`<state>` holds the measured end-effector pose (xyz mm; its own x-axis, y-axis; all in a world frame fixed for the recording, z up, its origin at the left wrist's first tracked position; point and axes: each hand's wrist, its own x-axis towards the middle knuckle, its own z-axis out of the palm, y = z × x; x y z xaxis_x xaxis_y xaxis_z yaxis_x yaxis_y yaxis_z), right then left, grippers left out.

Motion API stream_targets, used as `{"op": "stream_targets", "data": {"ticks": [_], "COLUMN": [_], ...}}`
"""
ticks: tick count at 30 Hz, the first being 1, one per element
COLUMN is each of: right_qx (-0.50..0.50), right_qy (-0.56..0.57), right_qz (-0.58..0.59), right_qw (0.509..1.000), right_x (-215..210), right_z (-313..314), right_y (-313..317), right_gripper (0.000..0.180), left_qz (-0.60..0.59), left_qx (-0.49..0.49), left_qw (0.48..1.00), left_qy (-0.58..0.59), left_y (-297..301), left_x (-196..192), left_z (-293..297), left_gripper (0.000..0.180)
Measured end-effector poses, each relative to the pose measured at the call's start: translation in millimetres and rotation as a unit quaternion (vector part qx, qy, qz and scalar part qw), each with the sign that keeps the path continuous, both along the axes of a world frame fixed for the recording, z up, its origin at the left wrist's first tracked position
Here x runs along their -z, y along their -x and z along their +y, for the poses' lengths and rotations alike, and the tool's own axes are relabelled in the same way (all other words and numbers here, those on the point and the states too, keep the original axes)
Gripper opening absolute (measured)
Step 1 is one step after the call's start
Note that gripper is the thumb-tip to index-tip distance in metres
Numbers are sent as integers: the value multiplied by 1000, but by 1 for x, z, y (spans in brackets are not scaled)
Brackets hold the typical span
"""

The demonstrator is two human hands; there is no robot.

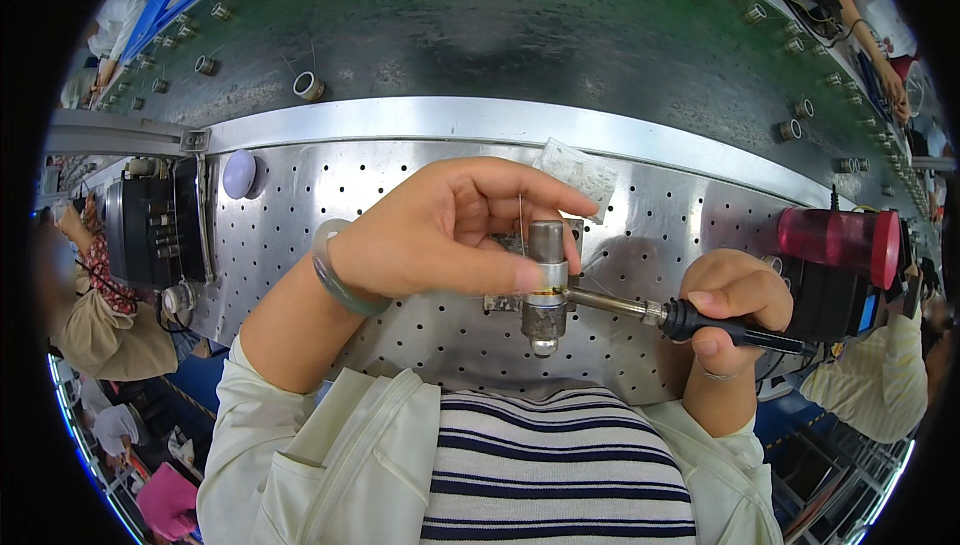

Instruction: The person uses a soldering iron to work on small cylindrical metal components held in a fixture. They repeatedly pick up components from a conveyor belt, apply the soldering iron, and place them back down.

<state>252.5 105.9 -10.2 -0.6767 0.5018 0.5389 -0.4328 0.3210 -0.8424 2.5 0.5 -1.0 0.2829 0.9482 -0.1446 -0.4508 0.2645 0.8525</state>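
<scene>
The left hand (450,230) curls over a short grey metal cylinder (546,280) that stands upright in a small fixture on the perforated steel worktop (320,205); its thumb presses against the side of the cylinder while the fingers bend above it, pinching a thin strand of wire (521,220) that runs down toward the cylinder's top. A pale green bangle (335,275) sits on that wrist. The right hand (735,310) is closed around the black handle of a soldering iron (690,320), whose slim metal shaft reaches leftward until its tip touches the cylinder at a yellowish band around its middle. The cylinder sits near the front edge of the worktop, just above the person's striped shirt (560,475). A small clear plastic bag (578,173) lies on the steel behind the left hand. A red translucent cylindrical container (838,240) lies on its side just beyond the right hand. Farther back, a green conveyor surface (520,35) carries small metal rings (308,86) spaced along its edges.
</scene>
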Motion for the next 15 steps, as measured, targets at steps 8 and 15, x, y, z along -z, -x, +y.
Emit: {"op": "stream_targets", "data": {"ticks": [8, 15], "right_qx": [14, -1], "right_qy": [15, 34], "right_qz": [14, 41], "right_qw": [1000, 999], "right_x": [0, 5], "right_z": [-1, 1], "right_y": [-1, -1], "right_gripper": [20, 21], "left_qz": [-10, -48], "left_qx": [15, 18], "left_qw": [999, 998], "left_qy": [29, 25], "left_y": [1, 0], "left_x": [-1, 5], "left_z": [1, 2], "left_gripper": [62, 67]}}
